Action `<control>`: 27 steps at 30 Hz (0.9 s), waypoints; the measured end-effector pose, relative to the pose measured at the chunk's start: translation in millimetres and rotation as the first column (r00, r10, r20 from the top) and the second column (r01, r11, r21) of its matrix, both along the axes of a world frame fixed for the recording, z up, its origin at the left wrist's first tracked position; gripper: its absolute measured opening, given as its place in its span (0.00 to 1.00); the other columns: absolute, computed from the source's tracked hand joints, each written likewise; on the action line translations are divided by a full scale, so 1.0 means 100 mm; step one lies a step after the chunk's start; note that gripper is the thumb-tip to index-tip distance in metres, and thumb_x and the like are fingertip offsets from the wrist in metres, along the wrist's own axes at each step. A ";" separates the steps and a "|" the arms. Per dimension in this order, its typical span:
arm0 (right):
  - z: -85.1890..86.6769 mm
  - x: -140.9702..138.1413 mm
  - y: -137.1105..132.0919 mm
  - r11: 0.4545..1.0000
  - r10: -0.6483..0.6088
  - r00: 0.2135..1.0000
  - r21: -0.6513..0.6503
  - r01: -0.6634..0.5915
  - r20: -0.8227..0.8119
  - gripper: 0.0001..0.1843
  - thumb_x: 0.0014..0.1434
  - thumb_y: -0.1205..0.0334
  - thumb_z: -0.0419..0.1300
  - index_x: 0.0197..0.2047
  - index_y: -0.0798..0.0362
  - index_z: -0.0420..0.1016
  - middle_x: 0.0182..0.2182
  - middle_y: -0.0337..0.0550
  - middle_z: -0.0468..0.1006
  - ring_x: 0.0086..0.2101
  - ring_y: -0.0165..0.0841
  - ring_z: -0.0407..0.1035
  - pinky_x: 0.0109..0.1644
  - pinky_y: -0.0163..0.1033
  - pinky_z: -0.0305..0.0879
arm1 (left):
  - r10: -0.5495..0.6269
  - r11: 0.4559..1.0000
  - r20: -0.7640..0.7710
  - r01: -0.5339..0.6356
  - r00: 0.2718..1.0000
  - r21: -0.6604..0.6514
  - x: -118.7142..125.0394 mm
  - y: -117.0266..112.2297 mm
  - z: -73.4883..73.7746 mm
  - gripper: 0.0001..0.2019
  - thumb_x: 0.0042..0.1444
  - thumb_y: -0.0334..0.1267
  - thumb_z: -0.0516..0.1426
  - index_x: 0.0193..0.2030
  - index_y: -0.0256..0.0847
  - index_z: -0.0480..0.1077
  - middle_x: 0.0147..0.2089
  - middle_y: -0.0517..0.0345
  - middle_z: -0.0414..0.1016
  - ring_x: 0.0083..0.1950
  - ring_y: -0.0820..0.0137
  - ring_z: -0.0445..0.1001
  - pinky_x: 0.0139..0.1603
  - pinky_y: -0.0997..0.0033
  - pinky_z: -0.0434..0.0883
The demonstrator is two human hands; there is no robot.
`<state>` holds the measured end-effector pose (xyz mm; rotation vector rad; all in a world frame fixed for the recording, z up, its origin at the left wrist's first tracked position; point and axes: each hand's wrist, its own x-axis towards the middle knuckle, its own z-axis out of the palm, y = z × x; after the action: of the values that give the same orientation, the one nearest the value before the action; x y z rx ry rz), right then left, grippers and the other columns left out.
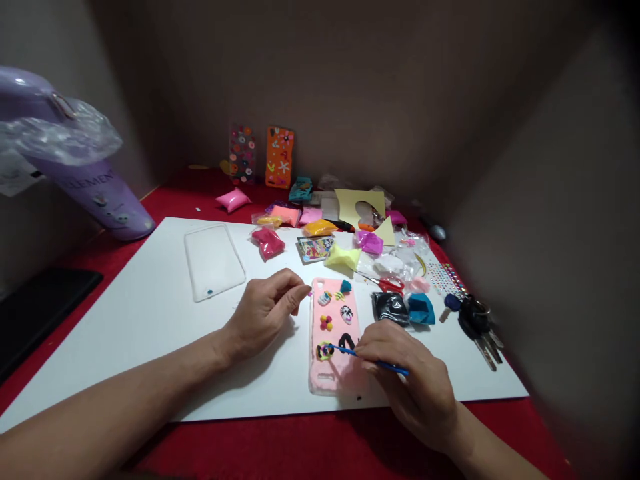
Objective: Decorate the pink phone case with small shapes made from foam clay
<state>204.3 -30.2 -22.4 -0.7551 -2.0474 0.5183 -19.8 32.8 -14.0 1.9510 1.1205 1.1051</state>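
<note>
A pink phone case [320, 370] lies on the white board, with small clay figures stuck on it. In my right hand [407, 373] is a thin blue modelling tool [393, 367], its tip touching a yellow and black clay ring [325, 351] low on the case's left side. Near the case's upper left edge rests my left hand [270, 310], fingers curled and thumb pressed to the forefinger; whatever they hold, if anything, is too small to make out. A black clay curve [346, 343] sits beside the tool, partly covered by my right fingers.
A clear phone case [214, 263] lies left on the white board [150, 320]. Packets of coloured clay, red-handled scissors [390, 285] and keys [483, 333] lie right and behind. Two decorated cases, one an orange case [279, 157], lean on the wall. A purple tumbler [107, 197] stands left.
</note>
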 end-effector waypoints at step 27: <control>0.01 0.01 -0.02 0.998 0.014 0.997 0.059 -0.019 0.079 0.11 0.57 0.74 0.53 0.43 0.54 0.70 0.32 0.46 0.74 0.34 0.34 0.69 0.37 0.44 0.69 | 0.007 1.000 0.010 -0.007 1.000 0.004 0.00 0.00 -0.01 0.12 0.60 0.37 0.52 0.26 0.38 0.66 0.21 0.64 0.66 0.22 0.77 0.65 0.26 0.76 0.65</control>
<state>204.9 -32.2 -21.2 -0.7340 -2.1338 0.4406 -19.5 32.7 -14.8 1.9438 1.1214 1.1212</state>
